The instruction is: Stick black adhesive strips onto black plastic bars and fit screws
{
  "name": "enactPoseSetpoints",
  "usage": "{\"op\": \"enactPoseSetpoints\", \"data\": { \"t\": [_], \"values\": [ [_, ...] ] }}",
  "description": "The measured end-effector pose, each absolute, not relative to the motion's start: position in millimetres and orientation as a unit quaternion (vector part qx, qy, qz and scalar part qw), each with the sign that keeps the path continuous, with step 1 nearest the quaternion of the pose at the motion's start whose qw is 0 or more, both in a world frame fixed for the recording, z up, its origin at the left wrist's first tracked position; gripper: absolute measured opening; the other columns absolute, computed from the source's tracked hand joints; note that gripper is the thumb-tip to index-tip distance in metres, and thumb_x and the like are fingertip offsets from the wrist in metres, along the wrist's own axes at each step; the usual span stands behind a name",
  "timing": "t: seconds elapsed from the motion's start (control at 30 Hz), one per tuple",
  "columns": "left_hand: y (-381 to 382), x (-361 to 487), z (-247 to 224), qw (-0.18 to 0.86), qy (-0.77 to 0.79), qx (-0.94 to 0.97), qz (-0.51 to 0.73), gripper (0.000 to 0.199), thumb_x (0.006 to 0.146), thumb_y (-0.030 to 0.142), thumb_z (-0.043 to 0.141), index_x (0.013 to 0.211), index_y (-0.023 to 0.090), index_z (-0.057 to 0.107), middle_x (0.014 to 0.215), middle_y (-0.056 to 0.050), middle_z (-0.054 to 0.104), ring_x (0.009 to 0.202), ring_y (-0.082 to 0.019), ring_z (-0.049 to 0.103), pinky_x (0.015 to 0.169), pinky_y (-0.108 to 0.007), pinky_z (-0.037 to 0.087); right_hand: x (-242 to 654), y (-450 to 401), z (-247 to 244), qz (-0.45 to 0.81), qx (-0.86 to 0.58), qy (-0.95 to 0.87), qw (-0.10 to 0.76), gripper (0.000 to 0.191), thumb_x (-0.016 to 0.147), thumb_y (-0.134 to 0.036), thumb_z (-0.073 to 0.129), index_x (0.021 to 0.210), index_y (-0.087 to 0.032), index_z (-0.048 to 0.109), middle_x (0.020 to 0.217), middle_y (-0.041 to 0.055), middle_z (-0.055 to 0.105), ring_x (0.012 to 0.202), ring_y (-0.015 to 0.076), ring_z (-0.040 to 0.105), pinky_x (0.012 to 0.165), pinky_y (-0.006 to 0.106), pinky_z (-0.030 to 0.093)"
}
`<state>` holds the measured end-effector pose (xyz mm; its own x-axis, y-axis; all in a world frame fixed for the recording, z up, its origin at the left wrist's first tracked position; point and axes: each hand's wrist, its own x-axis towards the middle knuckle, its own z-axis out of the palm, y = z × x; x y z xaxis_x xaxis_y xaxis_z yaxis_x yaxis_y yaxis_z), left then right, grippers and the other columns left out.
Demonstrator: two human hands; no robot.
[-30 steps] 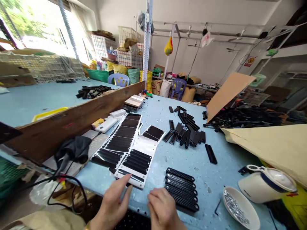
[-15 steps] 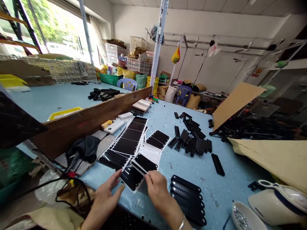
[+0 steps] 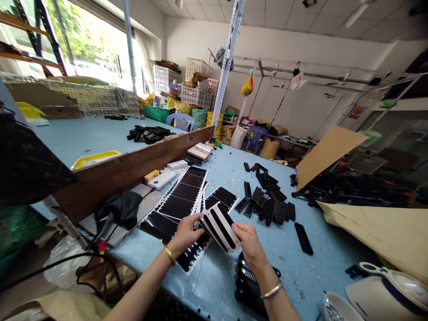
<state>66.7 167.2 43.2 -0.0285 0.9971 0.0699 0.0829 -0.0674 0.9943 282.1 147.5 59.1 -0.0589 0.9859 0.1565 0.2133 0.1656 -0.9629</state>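
A small white sticker sheet [image 3: 230,221] with black strips on it is held up in front of me, tilted above the blue table. My right hand [image 3: 250,245] pinches its right edge. At its left corner, the thumb and fingers of my left hand [image 3: 186,234] are closed, close to a dark strip there. Underneath and to the left lie larger sheets of black stickers [image 3: 184,189] with scalloped edges, overlapping one another. Black textured strips [image 3: 244,285] lie side by side below my right hand, which partly hides them.
Loose black plastic pieces [image 3: 267,200] are heaped to the right, with a single one [image 3: 303,238] apart. A white bowl of small metal parts [image 3: 336,307] and a lidded pot [image 3: 384,285] stand at front right. A wooden board [image 3: 133,171] edges the left side, near a dark cloth [image 3: 117,209].
My right hand has raised the small sheet and turned its striped face into view. The left hand has come up to the sheet's left corner and closed there.
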Motion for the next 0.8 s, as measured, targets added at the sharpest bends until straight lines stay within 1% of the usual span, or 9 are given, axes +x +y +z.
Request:
{"op": "enactPoseSetpoints", "data": {
  "t": [0.1,0.23,0.3,0.4,0.5,0.57,0.63,0.7,0.8],
  "values": [
    [164,73,54,0.465,0.503,0.533,0.497,0.034,0.057,0.015,0.065,0.089,0.016,0.075,0.076,-0.002,0.074,0.085,-0.026,0.068,0.075,-0.03,0.052,292,162,67,0.326,-0.519,-0.62,0.489,0.049,0.084,-0.054,0.051,0.051,-0.017,0.054,0.047,-0.0034,0.042,0.047,0.0111,0.035,0.044,0.024,0.028],
    [157,68,68,0.491,0.501,0.518,0.489,0.015,0.059,0.02,0.068,0.072,0.015,0.072,0.048,0.005,0.057,0.055,-0.017,0.059,0.054,-0.023,0.042,294,174,81,0.203,-0.535,-0.65,0.499,0.048,0.087,-0.046,0.048,0.048,-0.019,0.047,0.047,-0.0043,0.037,0.049,0.0109,0.034,0.049,0.025,0.029],
    [153,63,75,0.522,0.487,0.509,0.482,0.01,0.06,0.024,0.07,0.063,0.015,0.067,0.049,0.004,0.055,0.05,-0.013,0.053,0.05,-0.021,0.036,288,175,88,0.153,-0.532,-0.668,0.498,0.043,0.09,-0.041,0.045,0.055,-0.018,0.054,0.054,-0.0012,0.048,0.054,0.0129,0.043,0.056,0.026,0.035],
    [138,56,80,0.576,0.467,0.477,0.471,0.02,0.063,0.033,0.07,0.063,0.015,0.062,0.056,0.002,0.058,0.049,-0.01,0.049,0.049,-0.02,0.033,278,167,92,0.114,-0.518,-0.698,0.481,0.029,0.09,-0.033,0.047,0.081,-0.016,0.068,0.076,0.0075,0.065,0.074,0.0202,0.058,0.074,0.032,0.043],
    [105,49,69,0.621,0.469,0.438,0.45,0.026,0.064,0.038,0.072,0.065,0.014,0.061,0.056,0.002,0.057,0.047,-0.009,0.045,0.047,-0.02,0.031,271,145,85,0.024,-0.525,-0.718,0.457,0.028,0.085,-0.026,0.055,0.106,-0.012,0.068,0.098,0.016,0.07,0.094,0.0301,0.062,0.085,0.044,0.045],
    [74,44,52,0.652,0.475,0.409,0.427,0.028,0.064,0.038,0.075,0.065,0.013,0.061,0.055,0.002,0.056,0.046,-0.008,0.043,0.045,-0.019,0.028,266,121,77,-0.046,-0.505,-0.733,0.453,0.032,0.085,-0.02,0.056,0.115,-0.011,0.063,0.107,0.0185,0.068,0.103,0.0326,0.061,0.089,0.048,0.046],
    [42,40,32,0.705,0.47,0.346,0.403,0.031,0.064,0.04,0.078,0.066,0.013,0.062,0.054,0.002,0.058,0.046,-0.008,0.044,0.046,-0.019,0.027,259,89,65,-0.051,-0.446,-0.765,0.462,0.031,0.087,-0.014,0.053,0.118,-0.013,0.06,0.106,0.0164,0.069,0.103,0.0298,0.062,0.089,0.045,0.049],
    [15,38,14,0.73,0.469,0.295,0.401,0.033,0.064,0.04,0.081,0.067,0.012,0.063,0.054,0.001,0.06,0.045,-0.008,0.045,0.046,-0.019,0.028,248,56,49,-0.008,-0.388,-0.801,0.457,0.03,0.087,-0.01,0.051,0.115,-0.015,0.06,0.102,0.0135,0.07,0.101,0.0279,0.063,0.088,0.043,0.051],
    [-8,38,0,0.727,0.479,0.253,0.423,0.031,0.066,0.039,0.081,0.068,0.013,0.065,0.057,0.0,0.063,0.048,-0.009,0.048,0.047,-0.019,0.031,231,23,22,0.061,-0.406,-0.836,0.364,0.028,0.085,-0.016,0.052,0.111,-0.016,0.061,0.113,0.0142,0.066,0.109,0.0324,0.059,0.09,0.049,0.049]
  ]
}}
